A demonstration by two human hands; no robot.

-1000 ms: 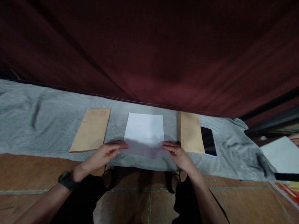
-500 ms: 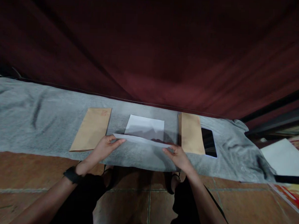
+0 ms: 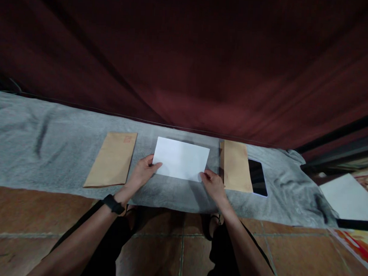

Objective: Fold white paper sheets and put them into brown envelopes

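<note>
A blank white sheet of paper (image 3: 181, 159) is held level across the middle, between my two hands. My left hand (image 3: 143, 168) pinches its left end, thumb on top. At the lower right corner, my right hand (image 3: 214, 183) grips it the same way. Whatever lies beneath the sheet is hidden by it. To the left of my left hand lies a brown envelope (image 3: 112, 159) with red print near its top corner. Close by my right hand is a stack of brown envelopes (image 3: 237, 165).
A dark-screened phone (image 3: 258, 178) lies partly under the right-hand envelopes. Grey cloth (image 3: 64, 149) covers the long narrow surface, with a dark red curtain (image 3: 187, 73) behind it. At far right are a white board or sheet (image 3: 349, 196) and colourful printed material (image 3: 359, 245). Tiled floor (image 3: 154, 254) lies below.
Both hands have tipped the held paper from nearly edge-on to face-up and moved it slightly forward, over the white paper lying on the cloth. That lower paper is now covered.
</note>
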